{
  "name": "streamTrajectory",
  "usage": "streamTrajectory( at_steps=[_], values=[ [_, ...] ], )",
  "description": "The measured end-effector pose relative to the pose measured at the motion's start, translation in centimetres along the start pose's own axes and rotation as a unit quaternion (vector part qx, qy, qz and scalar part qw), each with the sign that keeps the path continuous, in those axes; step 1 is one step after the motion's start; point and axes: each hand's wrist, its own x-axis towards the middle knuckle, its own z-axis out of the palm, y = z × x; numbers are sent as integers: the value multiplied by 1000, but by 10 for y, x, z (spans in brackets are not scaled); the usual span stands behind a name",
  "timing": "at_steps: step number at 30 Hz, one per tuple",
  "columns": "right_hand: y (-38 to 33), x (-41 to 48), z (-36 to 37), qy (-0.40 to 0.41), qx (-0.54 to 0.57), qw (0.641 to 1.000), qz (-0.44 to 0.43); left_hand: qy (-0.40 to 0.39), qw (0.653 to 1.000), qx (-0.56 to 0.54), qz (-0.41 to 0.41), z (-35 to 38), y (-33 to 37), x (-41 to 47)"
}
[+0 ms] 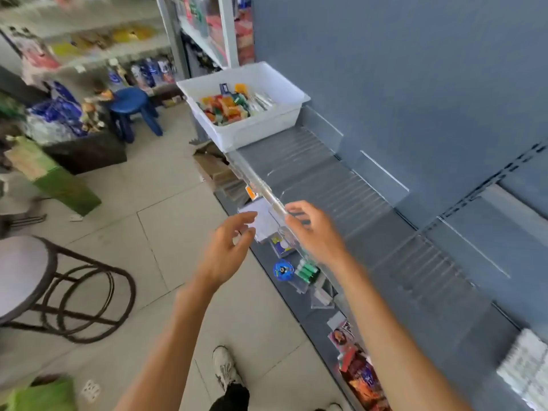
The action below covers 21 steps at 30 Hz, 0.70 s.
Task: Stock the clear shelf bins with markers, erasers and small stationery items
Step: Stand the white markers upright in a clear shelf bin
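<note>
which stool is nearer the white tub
The blue plastic stool, on the floor just left of the white tub. The other, a black metal-framed stool with a round pale seat, stands far from it, at lower left.

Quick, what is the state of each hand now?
Left hand: open, holding nothing.
Right hand: blurred at the clear rail, cannot be told.

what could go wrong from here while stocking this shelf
1. The white tub looks to overhang the front edge of the shelf; a knock may tip its stationery onto the floor.
2. The right hand is at the clear front rail; pushing it might unseat it.
3. A stool stands close on the left: a trip risk when stepping back.
</note>
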Motion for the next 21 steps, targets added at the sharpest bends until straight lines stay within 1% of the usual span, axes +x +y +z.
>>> streamTrajectory(
  at_steps=[4, 8, 13, 17, 19, 21],
  values=[
    [-45, 54, 41, 10, 6, 1000, 12, 3, 1000, 4, 17, -65, -23, 53],
    [-78, 109, 73, 25, 34, 999, 16, -16, 999, 2, 33, -115, -45, 113],
    [-92, 189, 96, 45, 46, 998, 27, -34, 998, -7, 46, -149, -64, 194],
    [-99, 272, 108, 54, 97, 994, 16, -27, 998, -4, 56, -172, -79, 274],
    [-102, 321, 109, 55, 105, 993, 8, -27, 998, 8, 57, -183, -80, 320],
    [-106, 363, 107, 65, 107, 992, 13, -49, 996, 23, 66, -192, -74, 364]
  ],
)
